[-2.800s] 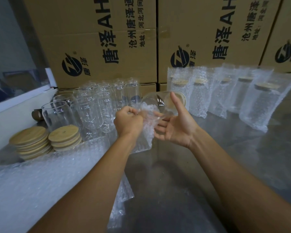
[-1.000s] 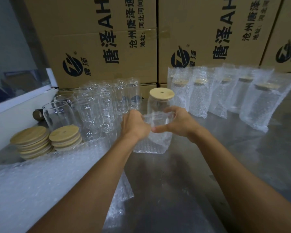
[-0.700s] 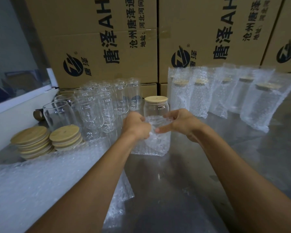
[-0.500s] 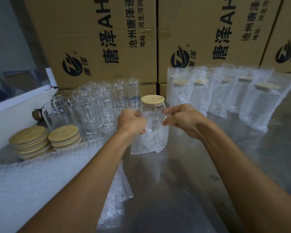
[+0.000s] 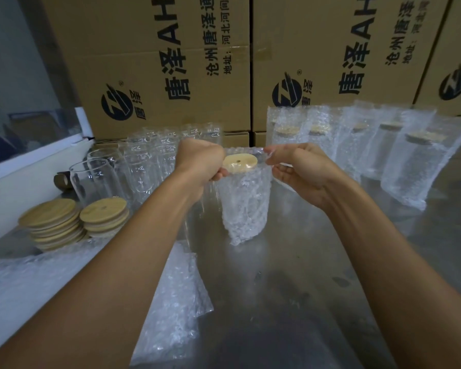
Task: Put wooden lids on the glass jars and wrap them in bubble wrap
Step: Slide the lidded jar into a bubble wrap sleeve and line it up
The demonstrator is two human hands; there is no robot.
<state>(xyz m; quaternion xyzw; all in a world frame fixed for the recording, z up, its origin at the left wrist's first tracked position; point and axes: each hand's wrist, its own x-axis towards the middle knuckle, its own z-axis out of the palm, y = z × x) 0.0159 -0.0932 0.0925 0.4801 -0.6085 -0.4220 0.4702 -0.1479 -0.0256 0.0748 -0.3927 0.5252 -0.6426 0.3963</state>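
Jar (image 5: 246, 198), lidded, centre frame, is sitting inside a bubble-wrap sleeve (image 5: 244, 225) above the steel table (image 5: 290, 275); your left hand (image 5: 198, 162) and right hand (image 5: 298, 169) are pinching the sleeve's mouth. Risk, as judged: one pinch slipping, and you are dropping glass onto steel.

Both hands, left hand (image 5: 200, 161) and right hand (image 5: 301, 171), pinch the bubble wrap bag (image 5: 246, 206) open around a lidded jar (image 5: 240, 163) above the bench (image 5: 290, 275).
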